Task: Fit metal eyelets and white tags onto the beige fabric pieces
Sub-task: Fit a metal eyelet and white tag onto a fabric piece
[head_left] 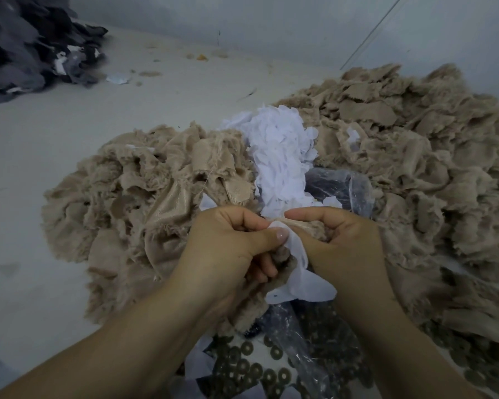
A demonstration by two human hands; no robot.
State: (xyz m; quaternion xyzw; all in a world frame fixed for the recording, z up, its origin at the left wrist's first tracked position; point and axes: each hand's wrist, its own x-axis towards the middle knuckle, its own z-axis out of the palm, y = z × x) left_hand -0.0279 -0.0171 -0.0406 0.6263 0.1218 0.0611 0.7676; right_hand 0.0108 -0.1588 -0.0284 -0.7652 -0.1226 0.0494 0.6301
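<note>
Two hands: left hand (pixel 228 243), right hand (pixel 343 240); two beige fabric heaps (pixel 144 191) (pixel 415 145); one white tag pile (pixel 277 156); eyelets (pixel 248 367) too many to count.

Lighting: dim, flat, cool grey-blue cast; source not visible. Shadows: soft, weak, mostly in folds of beige fabric heap (pixel 401 156); no hard edges. Glare: faint sheen on clear plastic bag (pixel 343 188) beside heap. Whites of tag pile (pixel 277 156), touching heap, near blown out, little detail. Focus: soft overall; dark fabric pile (pixel 26 44), well apart from heap, smeared. Distortion: wide-angle bending twd frame edges; forearms stretched at bottom.
</note>
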